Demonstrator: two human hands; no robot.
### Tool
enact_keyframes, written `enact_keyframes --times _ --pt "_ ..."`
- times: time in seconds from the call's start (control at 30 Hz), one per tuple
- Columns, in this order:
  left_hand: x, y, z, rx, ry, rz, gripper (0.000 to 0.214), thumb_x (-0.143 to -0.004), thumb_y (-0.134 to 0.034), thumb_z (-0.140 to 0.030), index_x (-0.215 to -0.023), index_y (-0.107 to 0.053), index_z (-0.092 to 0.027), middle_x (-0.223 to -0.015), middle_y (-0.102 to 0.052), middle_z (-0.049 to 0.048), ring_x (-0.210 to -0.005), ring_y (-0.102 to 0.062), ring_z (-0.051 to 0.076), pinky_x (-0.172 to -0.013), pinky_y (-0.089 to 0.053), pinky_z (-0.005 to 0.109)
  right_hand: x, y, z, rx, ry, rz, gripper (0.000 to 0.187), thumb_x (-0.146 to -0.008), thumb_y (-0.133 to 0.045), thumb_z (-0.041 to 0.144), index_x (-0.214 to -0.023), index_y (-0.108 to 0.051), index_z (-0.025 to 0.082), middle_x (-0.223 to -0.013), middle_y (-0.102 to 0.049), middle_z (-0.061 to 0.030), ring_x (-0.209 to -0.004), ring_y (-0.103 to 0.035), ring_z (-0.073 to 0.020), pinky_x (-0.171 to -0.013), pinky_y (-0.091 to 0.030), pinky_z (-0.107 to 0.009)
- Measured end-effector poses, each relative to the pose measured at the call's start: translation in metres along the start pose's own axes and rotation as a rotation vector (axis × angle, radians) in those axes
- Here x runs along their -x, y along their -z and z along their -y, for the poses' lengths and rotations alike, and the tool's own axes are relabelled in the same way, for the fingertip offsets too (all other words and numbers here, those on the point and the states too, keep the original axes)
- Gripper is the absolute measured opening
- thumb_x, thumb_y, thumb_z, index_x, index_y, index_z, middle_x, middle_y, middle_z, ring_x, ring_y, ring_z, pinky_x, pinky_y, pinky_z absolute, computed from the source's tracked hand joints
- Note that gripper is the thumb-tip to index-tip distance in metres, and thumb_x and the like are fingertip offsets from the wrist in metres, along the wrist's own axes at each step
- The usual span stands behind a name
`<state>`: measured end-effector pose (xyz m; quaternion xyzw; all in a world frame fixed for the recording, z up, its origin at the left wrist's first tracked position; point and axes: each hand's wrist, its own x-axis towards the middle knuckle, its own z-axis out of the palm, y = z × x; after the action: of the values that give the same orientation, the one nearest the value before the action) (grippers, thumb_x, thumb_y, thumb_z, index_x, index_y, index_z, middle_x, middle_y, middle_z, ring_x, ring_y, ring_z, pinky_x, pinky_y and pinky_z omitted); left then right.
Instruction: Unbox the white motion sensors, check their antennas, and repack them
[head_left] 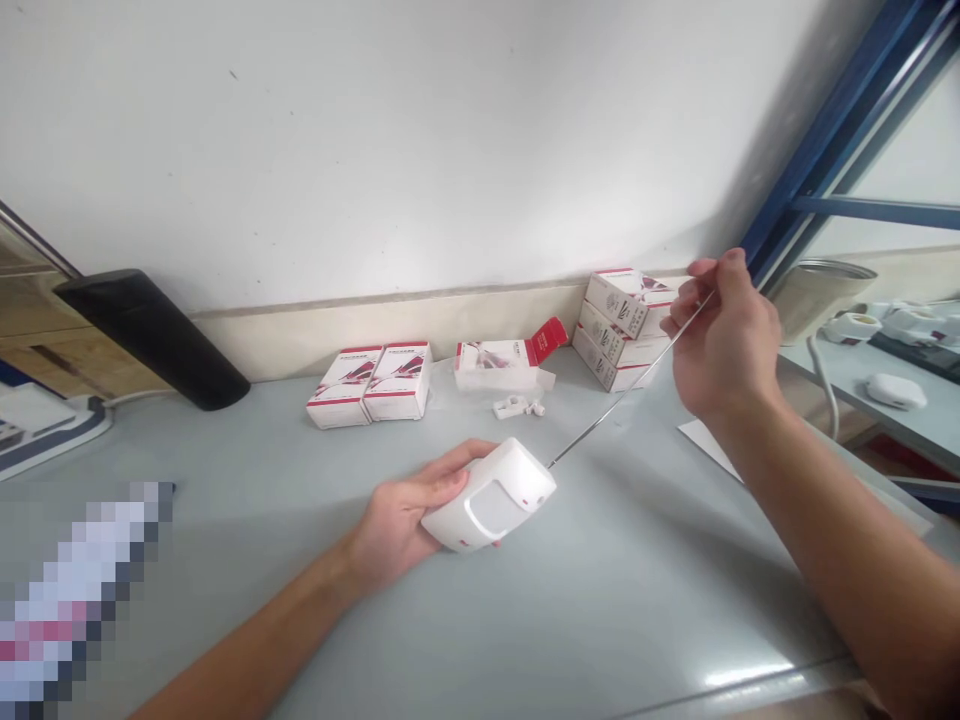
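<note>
A white motion sensor (489,500) with a grey window on its front lies tilted in my left hand (401,515), whose fingers wrap round its back and side. From the sensor's upper right end a thin metal telescopic antenna (609,408) runs up to the right, drawn out long. Its far end is pinched between the fingers of my right hand (724,335). Behind the sensor, small white bracket parts (517,407) lie on the grey table (600,590).
Two closed white-and-red boxes (371,385) stand side by side near the wall. An opened box (495,362) with a red flap lies beside a stack of boxes (619,330). A black post (154,340) rises at left; a blue-framed shelf (840,210) stands at right.
</note>
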<state>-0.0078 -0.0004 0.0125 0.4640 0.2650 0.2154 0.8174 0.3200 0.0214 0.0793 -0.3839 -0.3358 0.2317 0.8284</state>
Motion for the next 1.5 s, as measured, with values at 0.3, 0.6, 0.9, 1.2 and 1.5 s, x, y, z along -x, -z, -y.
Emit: enact_keyframes --times 0.3,0.6,0.9,1.2,1.5 --pt "-0.001 -0.006 -0.002 -0.036 -0.057 0.019 0.039 -0.100 -0.058 -0.044 -0.134 -0.064 -0.026 -0.118 -0.070 0.0106 -0.092 -0.070 0.028 -0.088 -0.049 0.043 0.019 -0.011 -0.008 0.052 0.017 0.003 0.040 -0.095 -0.072 0.056 -0.081 -0.070 0.019 -0.068 -0.048 0.0042 -0.054 -0.042 -0.0080 -0.051 -0.034 -0.025" --pt "-0.005 -0.006 -0.004 0.061 -0.093 0.118 0.052 -0.095 -0.052 -0.035 -0.144 -0.058 -0.019 -0.107 -0.073 0.0138 -0.085 -0.071 0.029 -0.076 -0.046 0.037 0.024 -0.010 -0.018 0.169 -0.073 0.056 0.045 -0.094 -0.067 0.068 -0.086 -0.071 0.024 -0.070 -0.046 0.0044 -0.052 -0.039 -0.0092 -0.048 -0.034 -0.026" --pt "-0.001 -0.008 -0.002 0.031 -0.030 0.090 0.054 -0.100 -0.053 -0.043 -0.149 -0.051 -0.023 -0.107 -0.069 0.0113 -0.076 -0.068 0.024 -0.070 -0.044 0.035 0.031 -0.013 -0.024 0.149 -0.125 0.031 0.046 -0.090 -0.071 0.069 -0.086 -0.071 0.024 -0.065 -0.044 0.0054 -0.051 -0.036 -0.0095 -0.047 -0.033 -0.026" --pt "-0.002 -0.007 -0.004 0.164 -0.088 -0.006 0.040 -0.100 -0.048 -0.037 -0.131 -0.063 -0.019 -0.095 -0.070 0.0111 -0.067 -0.067 0.025 -0.066 -0.043 0.035 0.062 -0.021 -0.028 0.190 -0.222 0.224 0.048 -0.092 -0.066 0.073 -0.091 -0.075 0.026 -0.079 -0.056 0.0001 -0.061 -0.042 -0.0131 -0.055 -0.040 -0.029" --pt "-0.003 -0.008 -0.006 0.165 -0.145 -0.125 0.043 -0.101 -0.045 -0.042 -0.113 -0.072 -0.010 -0.089 -0.072 0.0168 -0.059 -0.064 0.023 -0.060 -0.042 0.034 0.145 -0.032 -0.031 0.193 -0.711 0.749 0.047 -0.104 -0.049 0.062 -0.134 -0.074 0.037 -0.120 -0.073 -0.0050 -0.116 -0.062 -0.0288 -0.108 -0.047 -0.047"
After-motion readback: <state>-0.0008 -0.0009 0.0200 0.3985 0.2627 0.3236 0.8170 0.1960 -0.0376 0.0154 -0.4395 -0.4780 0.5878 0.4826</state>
